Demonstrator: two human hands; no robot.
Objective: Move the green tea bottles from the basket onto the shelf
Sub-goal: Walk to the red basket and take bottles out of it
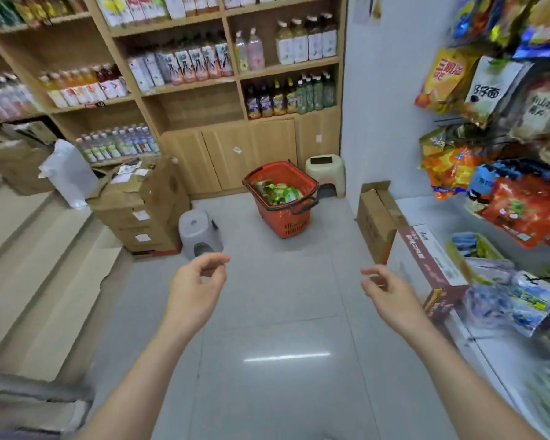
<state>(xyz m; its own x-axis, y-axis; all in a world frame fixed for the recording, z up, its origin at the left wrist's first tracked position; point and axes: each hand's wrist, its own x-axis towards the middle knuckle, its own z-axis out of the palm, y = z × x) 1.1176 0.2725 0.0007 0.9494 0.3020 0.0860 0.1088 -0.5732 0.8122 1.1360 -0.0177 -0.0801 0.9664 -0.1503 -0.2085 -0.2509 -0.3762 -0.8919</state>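
Note:
A red shopping basket (286, 217) stands on the grey tile floor in front of the wooden shelf unit (188, 90). Green tea bottles (278, 192) lie inside it. More green bottles (316, 92) stand on the lower right shelf beside dark juice bottles. One shelf compartment (197, 108) to the left of them holds nothing. My left hand (197, 281) and my right hand (383, 287) hover over the floor well short of the basket. Both hang with loosely curled fingers and hold nothing.
A grey stool (199, 233) and stacked cardboard boxes (143, 208) sit left of the basket. A beige stool (326, 173) stands behind it. An open carton (375, 214) and racks of snack bags (489, 154) line the right side. Steps (29, 265) rise at left.

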